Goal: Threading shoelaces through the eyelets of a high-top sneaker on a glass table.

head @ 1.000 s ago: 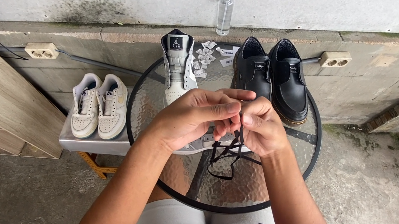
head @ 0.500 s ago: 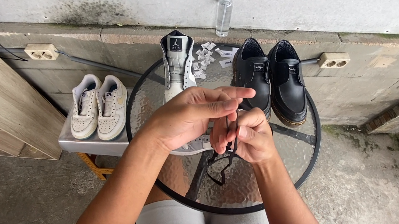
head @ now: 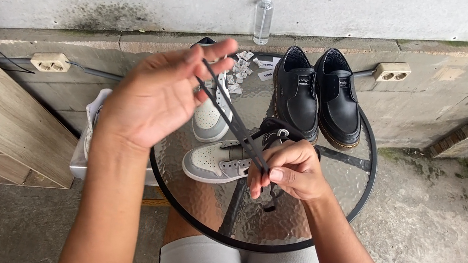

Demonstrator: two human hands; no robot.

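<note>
Since half a second ago, left hand [head: 154, 95] rises away from right hand [head: 291, 170], drawing the black shoelace [head: 235, 122] taut between them above the round glass table [head: 358, 192]. Its fingers pinch the lace's upper end; the right hand is curled tight around the lower end. A grey-and-white sneaker [head: 219, 158] lies on the table just beside the right hand, black shoes [head: 317, 95] at the table's far edge.
</note>
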